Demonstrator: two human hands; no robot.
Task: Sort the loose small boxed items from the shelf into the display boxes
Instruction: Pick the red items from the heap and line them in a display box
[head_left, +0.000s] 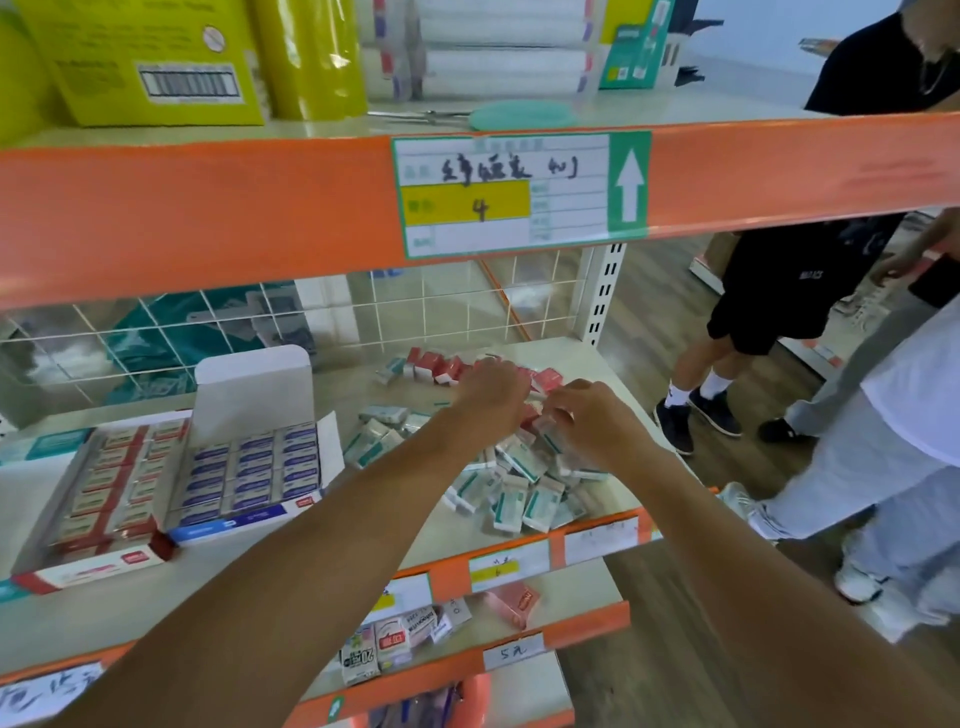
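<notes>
Both arms stretch over the shelf (597, 358). The left hand (491, 389) curls its fingers down among loose red boxes (447, 366); I cannot tell whether it grips one. The right hand (587, 423) pinches a small box (545, 431) above the teal pile (519, 483), right of the display boxes (244, 467).

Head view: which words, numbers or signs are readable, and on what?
"4": yellow field of the shelf label.
White up arrow: green strip of that label.
"20": small carton on the lower shelf.
"5" plus one unclear character: white tag.
Handwriting on the label, print on the display boxes: too blurred.
</notes>
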